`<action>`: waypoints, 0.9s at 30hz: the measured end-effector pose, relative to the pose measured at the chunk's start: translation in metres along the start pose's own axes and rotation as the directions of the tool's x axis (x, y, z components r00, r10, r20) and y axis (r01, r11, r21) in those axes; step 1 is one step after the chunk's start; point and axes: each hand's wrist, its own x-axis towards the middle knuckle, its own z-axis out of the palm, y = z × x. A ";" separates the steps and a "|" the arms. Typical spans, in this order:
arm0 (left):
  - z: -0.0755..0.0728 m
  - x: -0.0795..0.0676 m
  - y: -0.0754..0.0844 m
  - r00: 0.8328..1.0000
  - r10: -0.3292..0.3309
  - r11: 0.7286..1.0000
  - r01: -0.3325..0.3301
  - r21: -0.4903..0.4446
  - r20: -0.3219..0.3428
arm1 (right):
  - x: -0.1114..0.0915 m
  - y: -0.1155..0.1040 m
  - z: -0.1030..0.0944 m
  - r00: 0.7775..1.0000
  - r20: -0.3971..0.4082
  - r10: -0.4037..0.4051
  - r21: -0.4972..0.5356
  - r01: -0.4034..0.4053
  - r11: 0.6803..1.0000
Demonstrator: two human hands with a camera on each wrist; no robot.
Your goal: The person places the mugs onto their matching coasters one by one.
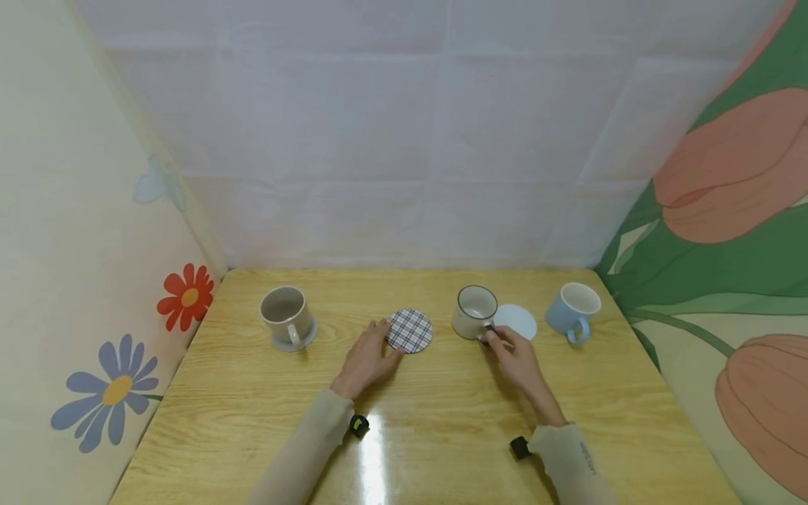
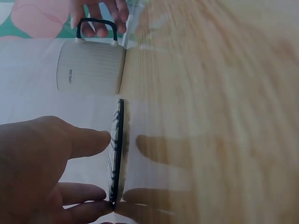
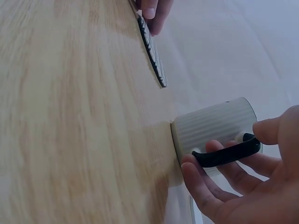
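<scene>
My left hand rests at the near left edge of a round plaid coaster, thumb on one side and fingers on the other. Seen edge-on in the left wrist view, the coaster lies flat on the table between thumb and fingertips. With my right hand I hold a cream mug by its dark handle. The right wrist view has the thumb at the handle's top and fingers around the handle of this ribbed mug. It stands upright, just left of a white round coaster.
A grey-beige mug sits on a pale coaster at the left of the wooden table. Near the right edge stands a light blue mug. White cloth hangs behind the table, with flower-patterned cloth on both sides.
</scene>
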 end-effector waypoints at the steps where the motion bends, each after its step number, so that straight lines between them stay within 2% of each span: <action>1: 0.000 0.000 0.000 1.000 0.001 1.000 -0.001 0.002 -0.003 | 0.000 0.000 0.001 1.000 0.000 0.002 0.007 -0.002 1.000; 11: 0.001 0.001 0.004 1.000 0.002 0.999 -0.001 0.041 -0.029 | 0.000 -0.002 0.006 0.999 0.029 0.041 0.137 -0.044 0.990; 15: 0.002 0.002 0.005 0.999 0.003 0.997 0.001 0.079 -0.048 | -0.001 -0.002 0.007 0.998 0.040 0.040 0.154 -0.046 0.987; 20: 0.003 0.004 0.003 0.998 0.026 0.993 -0.018 0.115 -0.065 | -0.001 -0.003 0.008 0.998 0.028 0.049 0.186 -0.054 0.981; 27: 0.002 0.005 0.005 0.999 0.010 0.993 -0.005 0.116 -0.041 | -0.001 -0.002 0.009 0.998 -0.007 0.060 0.201 -0.057 0.978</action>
